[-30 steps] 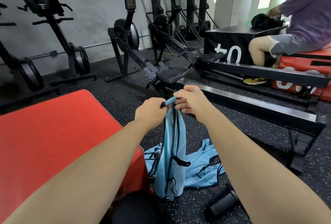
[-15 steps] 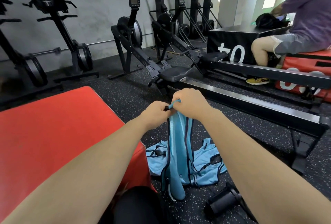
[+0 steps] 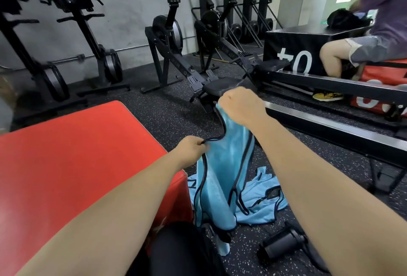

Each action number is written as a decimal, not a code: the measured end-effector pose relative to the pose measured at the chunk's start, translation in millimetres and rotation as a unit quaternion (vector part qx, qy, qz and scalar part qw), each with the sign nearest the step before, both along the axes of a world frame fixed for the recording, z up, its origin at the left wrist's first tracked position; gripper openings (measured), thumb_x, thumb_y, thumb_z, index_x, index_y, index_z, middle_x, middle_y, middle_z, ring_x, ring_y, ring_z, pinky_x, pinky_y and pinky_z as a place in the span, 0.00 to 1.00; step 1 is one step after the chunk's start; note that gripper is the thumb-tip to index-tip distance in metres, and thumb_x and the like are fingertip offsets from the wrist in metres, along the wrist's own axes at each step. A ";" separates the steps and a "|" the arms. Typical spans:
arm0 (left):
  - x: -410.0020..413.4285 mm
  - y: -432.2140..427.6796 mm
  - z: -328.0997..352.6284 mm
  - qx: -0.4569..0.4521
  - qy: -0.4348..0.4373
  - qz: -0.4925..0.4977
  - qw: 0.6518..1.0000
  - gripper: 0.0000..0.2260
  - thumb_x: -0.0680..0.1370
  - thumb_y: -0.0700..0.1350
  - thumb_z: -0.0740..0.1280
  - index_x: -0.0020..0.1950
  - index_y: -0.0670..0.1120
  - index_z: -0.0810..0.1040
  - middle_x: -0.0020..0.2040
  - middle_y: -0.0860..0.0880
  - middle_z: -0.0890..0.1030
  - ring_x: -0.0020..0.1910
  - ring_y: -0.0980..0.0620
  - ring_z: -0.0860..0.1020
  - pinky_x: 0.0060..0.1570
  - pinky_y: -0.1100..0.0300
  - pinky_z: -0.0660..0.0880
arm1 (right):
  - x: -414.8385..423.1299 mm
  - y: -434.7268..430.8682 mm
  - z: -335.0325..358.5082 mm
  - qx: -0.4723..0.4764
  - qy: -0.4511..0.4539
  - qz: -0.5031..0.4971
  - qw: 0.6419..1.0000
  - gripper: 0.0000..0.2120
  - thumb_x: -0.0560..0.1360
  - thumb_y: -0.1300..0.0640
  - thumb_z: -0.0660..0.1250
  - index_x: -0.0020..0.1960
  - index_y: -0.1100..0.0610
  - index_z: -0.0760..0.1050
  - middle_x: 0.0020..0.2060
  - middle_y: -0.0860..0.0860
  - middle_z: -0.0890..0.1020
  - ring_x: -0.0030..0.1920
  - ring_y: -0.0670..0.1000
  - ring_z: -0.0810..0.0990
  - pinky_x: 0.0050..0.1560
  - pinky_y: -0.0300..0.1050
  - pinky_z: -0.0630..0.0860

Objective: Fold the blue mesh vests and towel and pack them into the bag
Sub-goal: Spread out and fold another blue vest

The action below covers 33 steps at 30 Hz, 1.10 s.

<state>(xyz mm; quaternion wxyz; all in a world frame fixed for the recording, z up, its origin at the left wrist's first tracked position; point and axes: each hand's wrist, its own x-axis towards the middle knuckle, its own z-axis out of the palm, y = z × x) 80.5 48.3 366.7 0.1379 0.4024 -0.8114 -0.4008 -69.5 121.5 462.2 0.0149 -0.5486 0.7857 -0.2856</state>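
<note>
Gym floor (image 3: 154, 117): speckled black rubber.
Held vest (image 3: 222, 165): blue mesh, dangling unfolded.
Second vest (image 3: 259, 207): crumpled on floor beneath.
Right hand (image 3: 242, 103): fist clenching vest's top.
Left hand (image 3: 191, 148): pinching its black trim.
Progress: early; nothing looks folded or packed.

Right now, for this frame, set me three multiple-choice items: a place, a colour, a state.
1. Where does the vest pile lie? A in a bag; B on a rowing seat; C on the floor beside the red box.
2. What colour is the edging of the held vest? A white; B dark; C yellow.
3. What holds that vest? A both hands, the right hand higher than the left hand; B the left hand alone; C nothing.
C: the pile spreads on the floor by the box. B: dark trim lines its edges. A: both hands grip it as it hangs.
</note>
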 end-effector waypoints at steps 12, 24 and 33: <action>10.2 -1.7 36.0 -0.167 -0.073 -0.001 0.983 0.09 0.76 0.48 0.63 0.39 0.45 0.75 0.32 0.52 0.72 0.35 0.50 0.71 0.42 0.54 0.68 | 16.2 -10.8 -26.7 0.161 0.068 0.103 0.979 0.09 0.69 0.54 0.68 0.32 0.55 0.75 0.30 0.49 0.76 0.38 0.54 0.77 0.31 0.40 0.63; 57.9 -22.4 11.1 -0.192 -0.193 0.004 0.962 0.22 0.77 0.62 0.64 0.34 0.49 0.63 0.32 0.54 0.67 0.32 0.54 0.66 0.43 0.54 0.62 | -6.6 0.0 -18.8 0.109 0.116 -0.069 0.985 0.05 0.74 0.54 0.61 0.41 0.55 0.72 0.40 0.52 0.75 0.43 0.56 0.74 0.45 0.45 0.69; 48.8 -22.8 20.0 -0.102 -0.015 -0.067 0.992 0.16 0.78 0.47 0.69 0.38 0.38 0.70 0.34 0.49 0.65 0.33 0.53 0.63 0.34 0.57 0.61 | 6.0 1.5 -18.1 0.199 0.071 0.028 0.977 0.13 0.67 0.51 0.70 0.47 0.58 0.79 0.49 0.54 0.82 0.49 0.55 0.80 0.49 0.47 0.77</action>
